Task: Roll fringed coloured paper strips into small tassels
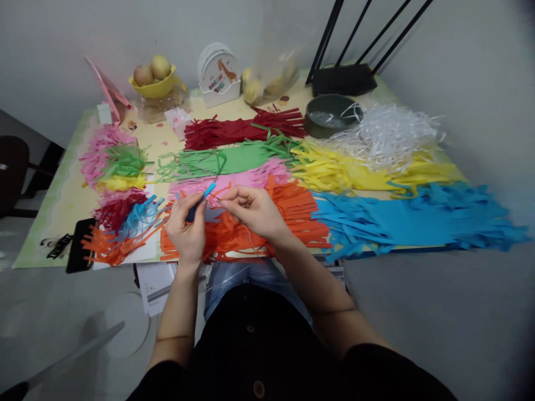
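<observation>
Left fingers [199, 213] pinch a flat blue strip [210, 189], right fingers [234, 208] a thin strand [214, 197]; beyond them, a bowl [154, 89] holds fruit [160, 67].

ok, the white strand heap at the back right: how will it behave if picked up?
The white strand heap is probably floppy: its thin strands curl and splay loosely. Likely light for its bulk, with gaps showing through. It may snag, as stray ends reach the dark bowl and overlie the yellow fringe.

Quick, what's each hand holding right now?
Left hand: closed, holding a blue strip.
Right hand: closed, pinching a thin red strand.
</observation>
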`<state>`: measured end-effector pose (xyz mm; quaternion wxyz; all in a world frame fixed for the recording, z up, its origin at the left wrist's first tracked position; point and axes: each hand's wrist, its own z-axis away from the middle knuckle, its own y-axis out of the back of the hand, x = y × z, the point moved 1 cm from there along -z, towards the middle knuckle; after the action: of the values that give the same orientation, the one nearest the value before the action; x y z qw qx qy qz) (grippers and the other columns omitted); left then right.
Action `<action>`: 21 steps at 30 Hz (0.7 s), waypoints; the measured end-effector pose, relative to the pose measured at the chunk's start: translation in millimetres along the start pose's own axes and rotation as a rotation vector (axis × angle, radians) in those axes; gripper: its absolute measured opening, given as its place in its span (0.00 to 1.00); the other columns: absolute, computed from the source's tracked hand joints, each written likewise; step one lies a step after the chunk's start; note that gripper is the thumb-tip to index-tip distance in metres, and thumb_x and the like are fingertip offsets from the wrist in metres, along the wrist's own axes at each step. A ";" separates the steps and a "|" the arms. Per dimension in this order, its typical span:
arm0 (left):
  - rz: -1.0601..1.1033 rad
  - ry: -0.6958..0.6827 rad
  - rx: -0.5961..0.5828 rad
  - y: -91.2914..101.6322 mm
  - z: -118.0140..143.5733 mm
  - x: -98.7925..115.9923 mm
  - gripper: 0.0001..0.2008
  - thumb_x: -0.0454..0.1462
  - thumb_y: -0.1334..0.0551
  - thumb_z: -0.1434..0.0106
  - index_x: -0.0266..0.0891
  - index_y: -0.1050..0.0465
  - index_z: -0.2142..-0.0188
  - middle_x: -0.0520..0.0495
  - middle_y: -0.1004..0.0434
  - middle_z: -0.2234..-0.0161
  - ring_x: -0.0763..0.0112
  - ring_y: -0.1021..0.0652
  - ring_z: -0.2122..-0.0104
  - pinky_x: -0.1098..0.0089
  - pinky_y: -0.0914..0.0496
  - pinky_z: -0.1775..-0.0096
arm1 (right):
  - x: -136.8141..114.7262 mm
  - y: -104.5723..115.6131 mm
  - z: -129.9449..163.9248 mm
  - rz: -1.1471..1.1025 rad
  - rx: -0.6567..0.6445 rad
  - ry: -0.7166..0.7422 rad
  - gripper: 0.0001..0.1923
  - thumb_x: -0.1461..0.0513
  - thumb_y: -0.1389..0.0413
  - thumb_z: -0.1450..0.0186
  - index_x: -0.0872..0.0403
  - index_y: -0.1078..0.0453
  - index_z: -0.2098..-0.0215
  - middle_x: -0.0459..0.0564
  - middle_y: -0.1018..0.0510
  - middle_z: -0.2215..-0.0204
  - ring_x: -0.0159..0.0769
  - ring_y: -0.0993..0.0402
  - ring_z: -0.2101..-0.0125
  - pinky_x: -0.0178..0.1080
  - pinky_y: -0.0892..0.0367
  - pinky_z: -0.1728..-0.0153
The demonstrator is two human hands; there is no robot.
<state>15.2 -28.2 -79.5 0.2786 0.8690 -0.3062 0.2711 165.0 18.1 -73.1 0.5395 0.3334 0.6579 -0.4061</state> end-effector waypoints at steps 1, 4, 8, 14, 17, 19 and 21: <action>0.009 0.009 0.002 -0.1 0.1 -0.4 0.07 0.34 0.33 0.37 0.42 0.20 0.58 0.49 0.17 0.63 0.70 0.19 0.62 0.66 0.27 0.56 | 0.3 0.1 0.0 -0.003 0.002 0.003 0.20 0.48 0.38 0.40 0.57 0.30 0.69 0.38 0.36 0.85 0.22 0.44 0.84 0.30 0.49 0.82; 0.011 0.006 -0.003 0.2 0.0 -0.8 0.06 0.34 0.33 0.36 0.42 0.20 0.59 0.49 0.17 0.63 0.70 0.20 0.62 0.65 0.27 0.56 | 1.3 0.6 0.1 -0.002 0.005 0.005 0.19 0.49 0.38 0.40 0.57 0.30 0.68 0.38 0.36 0.85 0.22 0.44 0.84 0.29 0.49 0.82; -0.057 -0.110 -0.051 0.3 0.1 2.3 0.07 0.33 0.35 0.35 0.42 0.21 0.58 0.48 0.17 0.62 0.68 0.20 0.60 0.64 0.28 0.55 | 2.5 0.8 -1.0 -0.009 0.024 -0.015 0.19 0.49 0.37 0.40 0.57 0.31 0.66 0.37 0.33 0.85 0.22 0.42 0.85 0.28 0.47 0.83; -0.110 -0.272 -0.201 -3.1 5.1 0.8 0.10 0.30 0.39 0.33 0.42 0.23 0.55 0.46 0.17 0.60 0.67 0.20 0.59 0.64 0.30 0.53 | 8.5 5.7 -8.0 -0.167 -0.034 -0.099 0.33 0.48 0.33 0.45 0.55 0.35 0.49 0.37 0.26 0.82 0.25 0.34 0.85 0.29 0.37 0.83; -0.150 -0.313 -0.285 -7.3 15.7 -4.2 0.10 0.30 0.40 0.33 0.41 0.24 0.55 0.46 0.17 0.60 0.66 0.22 0.59 0.64 0.31 0.54 | 17.2 11.9 -10.1 -0.147 -0.075 -0.156 0.25 0.46 0.34 0.46 0.56 0.31 0.63 0.39 0.27 0.82 0.24 0.36 0.85 0.29 0.39 0.84; -0.195 -0.294 -0.365 -11.1 24.1 -9.0 0.09 0.31 0.40 0.32 0.41 0.23 0.56 0.46 0.17 0.62 0.65 0.22 0.61 0.64 0.32 0.56 | 23.2 16.1 -11.3 -0.095 -0.024 -0.134 0.22 0.47 0.33 0.46 0.56 0.31 0.68 0.39 0.30 0.83 0.22 0.40 0.86 0.27 0.45 0.86; -0.212 -0.236 -0.498 -12.6 27.2 -17.4 0.08 0.33 0.40 0.32 0.41 0.23 0.57 0.45 0.17 0.64 0.63 0.22 0.61 0.63 0.32 0.56 | 27.8 20.3 -13.5 -0.106 0.133 -0.055 0.21 0.48 0.33 0.46 0.55 0.32 0.68 0.38 0.31 0.81 0.20 0.43 0.86 0.27 0.49 0.87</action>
<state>20.4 -31.0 -113.7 0.4725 0.8265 -0.3012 0.0543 171.5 39.2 -102.7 0.5117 0.3220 0.6312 -0.4858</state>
